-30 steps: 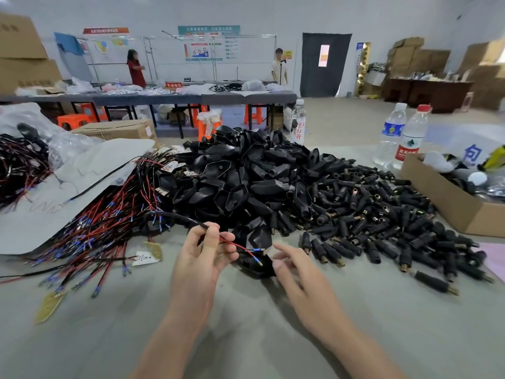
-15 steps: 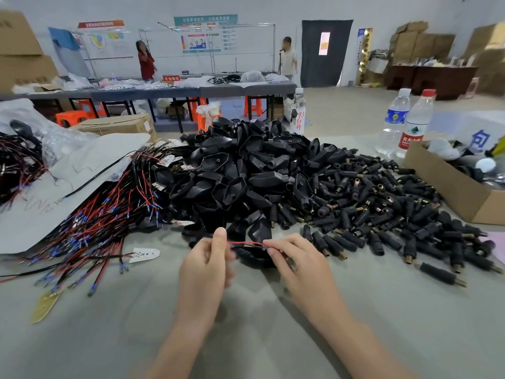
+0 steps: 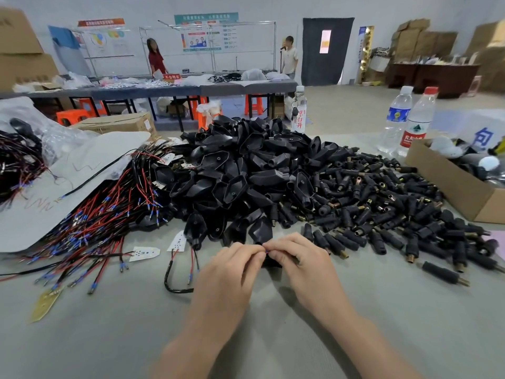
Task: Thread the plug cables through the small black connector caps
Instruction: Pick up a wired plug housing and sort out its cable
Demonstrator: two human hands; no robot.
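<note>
My left hand (image 3: 232, 272) and my right hand (image 3: 303, 261) meet fingertip to fingertip at the front of the grey table. Both pinch the blue-tipped end of a thin wire (image 3: 266, 251). Under my right fingers sits a small black cap (image 3: 272, 262), mostly hidden. A black cable (image 3: 175, 285) loops on the table left of my left hand, its red and black leads running up to a cap. Behind my hands rises a big heap of black caps (image 3: 246, 173). To the left lies a bundle of red and black cables (image 3: 103, 222).
Several small black barrel connectors (image 3: 382, 203) spread to the right. A cardboard box (image 3: 453, 184) stands at the right edge, two water bottles (image 3: 407, 119) behind it. White plastic sheeting (image 3: 68, 181) covers the left. Small white circuit boards (image 3: 143, 253) lie near the cables. Two people stand at a far table.
My hands have closed together; the red wire stretched between them earlier is now hidden, only its blue tip showing. A black cable loop now lies left of my left hand.
</note>
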